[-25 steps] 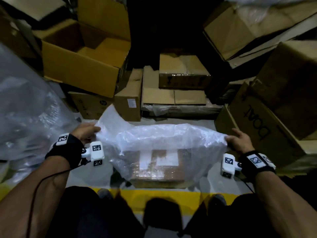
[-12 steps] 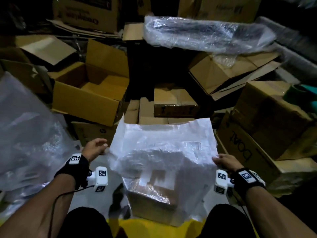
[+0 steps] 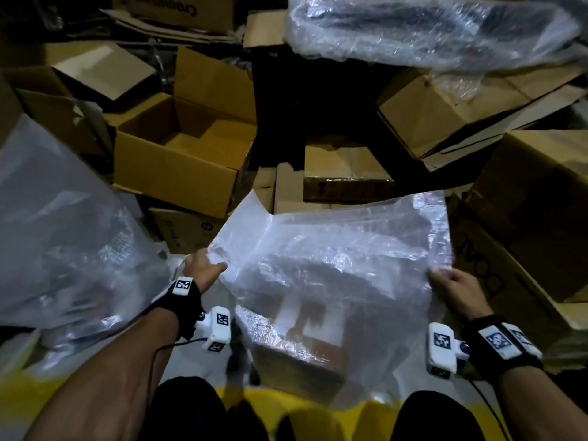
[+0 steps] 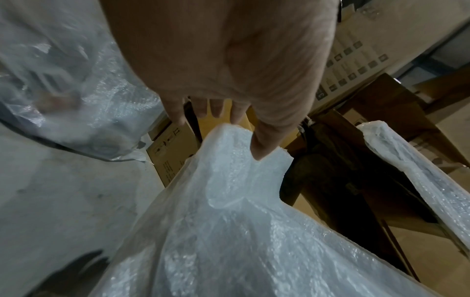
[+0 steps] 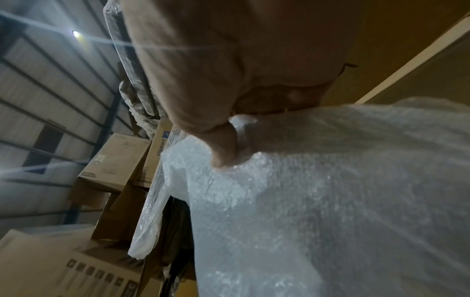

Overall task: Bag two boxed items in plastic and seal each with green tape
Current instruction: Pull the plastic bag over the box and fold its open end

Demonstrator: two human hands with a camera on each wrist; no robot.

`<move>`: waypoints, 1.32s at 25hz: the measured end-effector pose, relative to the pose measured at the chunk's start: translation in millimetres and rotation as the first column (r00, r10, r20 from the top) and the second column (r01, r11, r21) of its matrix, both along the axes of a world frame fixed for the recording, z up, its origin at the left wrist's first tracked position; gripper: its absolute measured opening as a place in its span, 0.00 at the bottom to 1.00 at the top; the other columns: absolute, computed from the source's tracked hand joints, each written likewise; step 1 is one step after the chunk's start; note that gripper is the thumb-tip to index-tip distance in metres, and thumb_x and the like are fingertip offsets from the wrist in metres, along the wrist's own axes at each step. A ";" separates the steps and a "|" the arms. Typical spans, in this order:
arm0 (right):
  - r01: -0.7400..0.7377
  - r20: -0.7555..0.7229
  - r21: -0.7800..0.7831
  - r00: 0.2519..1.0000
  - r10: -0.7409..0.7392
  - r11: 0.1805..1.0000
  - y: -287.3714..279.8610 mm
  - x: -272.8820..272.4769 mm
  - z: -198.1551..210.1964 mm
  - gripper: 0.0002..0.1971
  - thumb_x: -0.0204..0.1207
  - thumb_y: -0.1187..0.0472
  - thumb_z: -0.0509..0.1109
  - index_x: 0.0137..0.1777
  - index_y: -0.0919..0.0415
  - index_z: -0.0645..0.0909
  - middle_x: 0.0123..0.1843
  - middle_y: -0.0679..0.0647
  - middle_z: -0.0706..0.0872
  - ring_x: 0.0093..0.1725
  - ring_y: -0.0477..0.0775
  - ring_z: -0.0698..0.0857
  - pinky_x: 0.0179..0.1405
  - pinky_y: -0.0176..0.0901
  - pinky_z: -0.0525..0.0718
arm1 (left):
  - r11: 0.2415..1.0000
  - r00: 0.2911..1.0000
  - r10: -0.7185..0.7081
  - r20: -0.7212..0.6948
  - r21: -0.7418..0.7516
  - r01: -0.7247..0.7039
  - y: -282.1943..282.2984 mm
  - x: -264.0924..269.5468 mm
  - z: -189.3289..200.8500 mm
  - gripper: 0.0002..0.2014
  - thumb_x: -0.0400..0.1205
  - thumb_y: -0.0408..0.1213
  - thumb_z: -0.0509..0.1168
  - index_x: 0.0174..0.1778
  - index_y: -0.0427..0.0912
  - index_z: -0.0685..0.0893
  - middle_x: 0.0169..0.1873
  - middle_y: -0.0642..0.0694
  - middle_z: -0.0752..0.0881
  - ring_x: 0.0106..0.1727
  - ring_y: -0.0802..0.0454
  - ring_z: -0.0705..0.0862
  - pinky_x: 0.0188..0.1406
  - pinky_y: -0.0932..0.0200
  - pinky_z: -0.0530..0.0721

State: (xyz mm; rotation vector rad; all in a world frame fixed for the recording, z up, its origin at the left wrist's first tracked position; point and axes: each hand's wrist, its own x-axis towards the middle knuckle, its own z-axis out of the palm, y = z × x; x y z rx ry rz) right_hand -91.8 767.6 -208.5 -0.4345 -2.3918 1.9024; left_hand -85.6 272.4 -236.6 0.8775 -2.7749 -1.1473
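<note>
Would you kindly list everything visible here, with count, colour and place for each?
plastic bag: one, translucent white, centre, drawn over the box, its open end spread away from the person
boxed item: one, brown with white labels, inside the bag, on the floor by the yellow stripe
open carton: one, tan, behind and left of the bag
cardboard boxes: many, brown, piled behind and to the right; exact count unclear
wrapped long item: one, dark under clear film, top right on the pile
loose plastic sheeting: clear, heaped at far left
yellow stripe: one, on the grey floor, nearest the person
left hand: grips the bag's left edge
right hand: grips the bag's right edge
</note>
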 end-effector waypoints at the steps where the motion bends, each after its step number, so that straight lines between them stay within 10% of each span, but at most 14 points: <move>1: 0.029 -0.024 -0.010 0.999 -0.029 1.000 -0.1 -3.3 -3.2 0.08 0.78 0.62 0.71 0.42 0.67 0.80 0.35 0.62 0.78 0.28 0.52 0.75 0.27 0.37 0.75 | 1.000 1.000 -0.002 -0.012 -0.018 0.002 0.3 -7.8 0.6 0.34 0.73 0.44 0.73 0.74 0.39 0.71 0.73 0.34 0.73 0.72 0.34 0.72 0.72 0.46 0.71; 7: 0.098 -0.034 -0.082 0.994 -0.101 0.992 5.1 -34.0 -15.8 0.09 0.78 0.58 0.73 0.47 0.65 0.85 0.44 0.62 0.87 0.42 0.60 0.84 0.47 0.52 0.83 | 0.995 0.996 -0.074 -0.056 0.067 0.078 6.0 -64.9 13.8 0.26 0.78 0.41 0.73 0.67 0.30 0.78 0.59 0.35 0.84 0.57 0.37 0.83 0.57 0.49 0.79; 12: 0.167 -0.129 0.034 0.978 -0.162 0.985 3.6 -58.8 -3.0 0.11 0.81 0.61 0.69 0.45 0.71 0.80 0.21 0.43 0.78 0.23 0.37 0.74 0.25 0.26 0.74 | 0.988 0.975 -0.033 -0.218 0.142 0.066 12.6 -65.0 41.2 0.10 0.83 0.35 0.66 0.50 0.30 0.86 0.39 0.39 0.83 0.35 0.45 0.81 0.28 0.63 0.77; 18: 0.156 -0.218 0.079 0.967 -0.136 0.985 15.6 -64.6 27.2 0.12 0.80 0.64 0.69 0.34 0.60 0.79 0.24 0.47 0.82 0.24 0.39 0.77 0.34 0.39 0.79 | 0.932 0.911 0.041 -0.410 0.344 0.113 2.2 -33.6 75.5 0.16 0.86 0.34 0.60 0.31 0.39 0.80 0.15 0.57 0.80 0.16 0.66 0.76 0.17 0.73 0.74; 25: -0.036 -0.322 0.004 0.946 0.035 0.999 8.5 -27.6 51.6 0.13 0.78 0.68 0.70 0.48 0.45 0.85 0.44 0.46 0.89 0.41 0.41 0.87 0.40 0.31 0.85 | 0.939 0.880 -0.044 -0.473 0.282 0.198 2.1 26.4 74.9 0.07 0.82 0.31 0.66 0.38 0.39 0.85 0.23 0.56 0.87 0.27 0.66 0.83 0.31 0.69 0.81; 29: -0.057 -0.378 0.091 0.922 0.087 0.994 -10.9 -15.2 67.4 0.10 0.79 0.67 0.70 0.44 0.50 0.84 0.40 0.40 0.89 0.43 0.40 0.85 0.46 0.33 0.84 | 0.920 0.845 -0.035 -0.534 0.313 0.235 13.3 39.0 85.5 0.06 0.83 0.36 0.65 0.56 0.43 0.82 0.38 0.53 0.87 0.37 0.59 0.84 0.33 0.62 0.80; 33: -0.076 -0.412 0.022 0.908 0.078 0.997 -19.3 -2.3 80.8 0.08 0.79 0.70 0.67 0.49 0.56 0.83 0.46 0.46 0.87 0.45 0.41 0.85 0.46 0.35 0.83 | 0.936 0.814 -0.059 -0.578 0.251 0.246 19.9 36.0 107.9 0.07 0.84 0.29 0.63 0.48 0.45 0.83 0.37 0.54 0.86 0.34 0.64 0.83 0.28 0.71 0.80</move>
